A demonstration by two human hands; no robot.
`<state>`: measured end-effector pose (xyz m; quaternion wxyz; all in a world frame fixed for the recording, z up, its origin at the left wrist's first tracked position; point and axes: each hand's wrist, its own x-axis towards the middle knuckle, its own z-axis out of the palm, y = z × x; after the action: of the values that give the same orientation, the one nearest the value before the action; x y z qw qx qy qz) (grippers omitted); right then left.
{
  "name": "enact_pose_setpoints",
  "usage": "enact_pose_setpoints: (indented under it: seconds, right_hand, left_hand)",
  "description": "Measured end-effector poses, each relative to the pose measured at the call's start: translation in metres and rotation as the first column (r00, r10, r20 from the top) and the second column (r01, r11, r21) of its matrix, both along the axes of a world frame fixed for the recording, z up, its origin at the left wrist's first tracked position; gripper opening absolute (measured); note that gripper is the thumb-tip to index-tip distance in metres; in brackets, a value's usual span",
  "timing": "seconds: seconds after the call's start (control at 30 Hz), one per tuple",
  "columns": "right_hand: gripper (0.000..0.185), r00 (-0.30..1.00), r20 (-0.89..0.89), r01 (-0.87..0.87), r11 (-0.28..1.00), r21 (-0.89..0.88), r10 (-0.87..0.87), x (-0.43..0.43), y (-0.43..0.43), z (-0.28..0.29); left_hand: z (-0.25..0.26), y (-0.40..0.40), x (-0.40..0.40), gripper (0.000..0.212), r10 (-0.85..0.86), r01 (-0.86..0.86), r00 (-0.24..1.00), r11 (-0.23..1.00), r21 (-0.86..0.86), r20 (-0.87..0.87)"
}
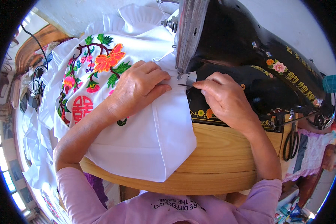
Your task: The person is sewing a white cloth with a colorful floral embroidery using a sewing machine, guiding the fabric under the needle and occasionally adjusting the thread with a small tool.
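Note:
A white cloth (140, 152) with a ruffled edge and bright floral embroidery (109, 60) is spread under the sewing machine's head (189, 39). My left hand (141, 86) rests on it, left of the needle area, thumb and forefinger curled near each other. Whether they pinch the fabric is hidden. Between the thumb and fingers of my right hand (222, 98) is a slim dark pointed tool (185, 85), perhaps tweezers. Its tip lies over the cloth's right edge, just in front of the presser foot (179, 75).
The black machine bed (226, 84) sits in a wooden table (221, 151) with a curved front edge. Black-handled scissors (290, 145) hang at the right, below the handwheel (322, 120). A teal cap-like object (331, 83) is near the wheel. Cables (37, 84) lie at the left.

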<state>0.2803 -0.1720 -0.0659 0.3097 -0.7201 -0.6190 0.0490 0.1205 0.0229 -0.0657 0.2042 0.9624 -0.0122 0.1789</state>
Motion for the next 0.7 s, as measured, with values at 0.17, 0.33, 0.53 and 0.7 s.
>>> enact_pose_setpoints:
  seconds: [0.17,0.33,0.53,0.7]
  right_hand:
    - [0.020,0.994,0.107,-0.030,0.999,-0.036,0.033,-0.002,-0.001,-0.003]
    - [0.022,0.991,0.126,-0.035,0.999,-0.029,0.038,-0.003,0.001,-0.005]
    - [0.019,0.989,0.141,-0.039,0.999,-0.020,0.041,-0.003,0.003,-0.007]
    - [0.016,0.987,0.154,-0.041,0.999,0.011,0.038,-0.001,0.003,-0.010]
  left_hand:
    - [0.008,-0.008,0.004,0.020,0.037,-0.032,0.998,0.995,0.091,-0.050]
    - [0.011,-0.013,0.005,0.017,0.153,-0.146,0.980,0.988,0.058,-0.125]
    - [0.008,-0.012,0.005,0.014,0.147,-0.149,0.984,0.989,-0.013,-0.097]
    - [0.003,-0.014,0.006,0.013,0.159,-0.164,0.984,0.985,-0.055,-0.076]
